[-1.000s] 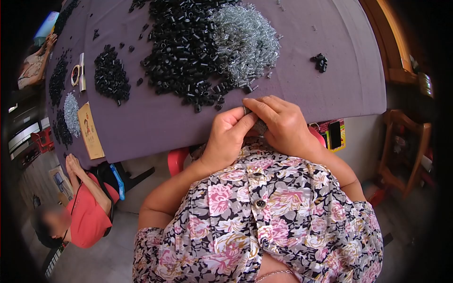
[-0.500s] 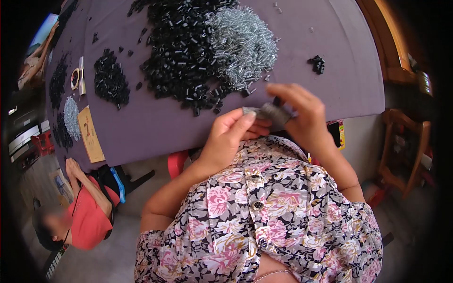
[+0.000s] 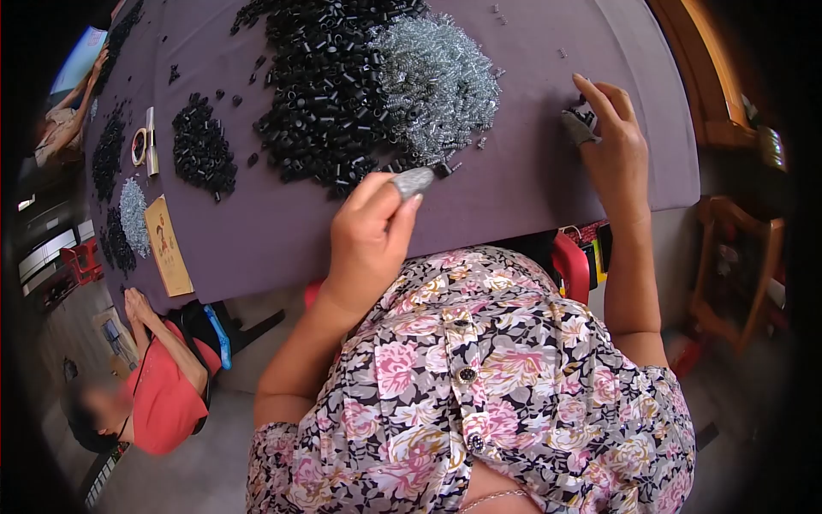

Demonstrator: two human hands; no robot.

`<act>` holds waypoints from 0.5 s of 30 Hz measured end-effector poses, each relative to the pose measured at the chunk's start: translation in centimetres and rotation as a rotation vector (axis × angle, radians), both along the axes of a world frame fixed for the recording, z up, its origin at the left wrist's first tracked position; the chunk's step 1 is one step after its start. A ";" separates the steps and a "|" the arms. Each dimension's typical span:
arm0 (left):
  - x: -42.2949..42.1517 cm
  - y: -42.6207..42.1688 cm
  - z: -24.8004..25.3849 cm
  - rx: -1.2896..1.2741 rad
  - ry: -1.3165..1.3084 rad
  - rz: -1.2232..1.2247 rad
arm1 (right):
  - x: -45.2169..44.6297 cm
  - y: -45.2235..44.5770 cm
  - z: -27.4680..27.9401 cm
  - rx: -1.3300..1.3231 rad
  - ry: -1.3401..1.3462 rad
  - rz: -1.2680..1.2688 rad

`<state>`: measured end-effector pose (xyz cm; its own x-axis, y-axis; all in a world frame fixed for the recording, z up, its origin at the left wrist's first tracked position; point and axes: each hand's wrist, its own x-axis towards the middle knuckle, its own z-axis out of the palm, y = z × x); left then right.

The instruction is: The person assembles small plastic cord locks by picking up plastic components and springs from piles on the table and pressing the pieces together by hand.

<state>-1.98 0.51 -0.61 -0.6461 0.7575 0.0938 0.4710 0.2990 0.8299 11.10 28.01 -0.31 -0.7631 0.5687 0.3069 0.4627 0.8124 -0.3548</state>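
Head view shows two hands apart over a purple-grey tabletop point(image 3: 278, 236). The left hand point(image 3: 364, 236), fingers curled and thumb near a grey-covered fingertip point(image 3: 413, 182), is just in front of the large heap of black pieces point(image 3: 321, 94) and the adjoining heap of metal springs point(image 3: 441, 86); I cannot tell whether it pinches anything. The right hand point(image 3: 591, 107) has its thumb and fingers parted over a small cluster of black pieces point(image 3: 583, 102), mostly hidden beneath it, well right of both heaps. At left, a tan booklet point(image 3: 169, 248) carries a printed figure and small markings, too small to read, near a tape roll point(image 3: 139, 146).
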 end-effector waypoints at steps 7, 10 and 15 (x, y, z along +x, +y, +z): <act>-0.8 3.2 -0.9 -0.039 0.589 -0.195 | -1.4 -4.9 -0.2 -0.231 0.167 0.398; -0.9 3.4 -1.0 -0.054 0.671 -0.200 | -2.3 -7.0 -0.6 -0.291 0.149 0.537; -0.7 2.7 -1.0 -0.131 0.626 -0.213 | -3.1 -8.0 -0.8 -0.298 0.063 0.570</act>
